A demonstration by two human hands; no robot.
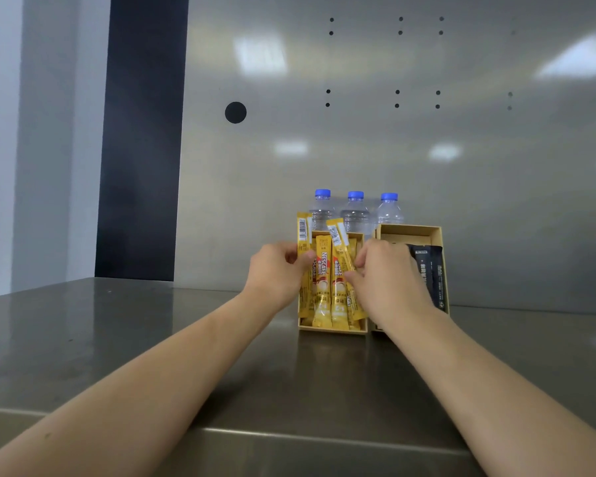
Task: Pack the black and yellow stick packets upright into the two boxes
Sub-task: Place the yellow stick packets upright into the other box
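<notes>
Your left hand [276, 270] and right hand [384, 273] each pinch yellow packets [324, 270], seemingly; loosen either grip and they'll topple from the box [334, 329].

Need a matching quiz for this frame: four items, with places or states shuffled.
Column A
1. yellow stick packets
2. black stick packets
3. water bottles
4. left hand

Column B
a. in the right box
b. standing behind both boxes
c. in the left box
d. gripping one of the yellow stick packets

Pairs: 1-c, 2-a, 3-b, 4-d
</notes>
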